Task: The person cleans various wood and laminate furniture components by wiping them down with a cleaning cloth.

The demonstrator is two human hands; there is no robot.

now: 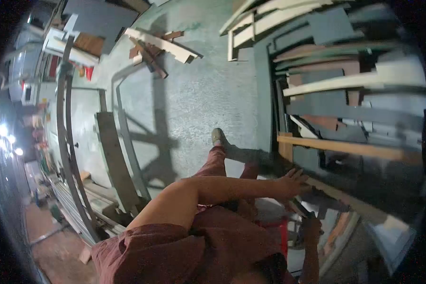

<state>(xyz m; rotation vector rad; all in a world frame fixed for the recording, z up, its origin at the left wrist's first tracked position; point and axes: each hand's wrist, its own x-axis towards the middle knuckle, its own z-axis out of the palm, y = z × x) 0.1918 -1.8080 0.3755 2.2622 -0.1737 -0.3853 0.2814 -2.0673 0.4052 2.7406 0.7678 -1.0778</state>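
My left arm reaches across to the right, and my left hand (292, 183) lies at the near end of a long wooden board (350, 202), its fingers stretched out and apart. Just below it, my right hand (310, 229) is closed around a dark-handled tool (302, 209). A narrow greyish part of the tool points up toward my left hand. The kind of tool cannot be made out in the dim light. A lighter wooden strip (350, 147) runs above the board.
Stacked boards and panels (336, 85) fill the right side. Scrap wood pieces (158, 47) lie on the green-grey floor (199, 90) ahead of my shoe (217, 136). On the left stands a metal frame (65, 128) with a wooden plank (113, 161) beside it.
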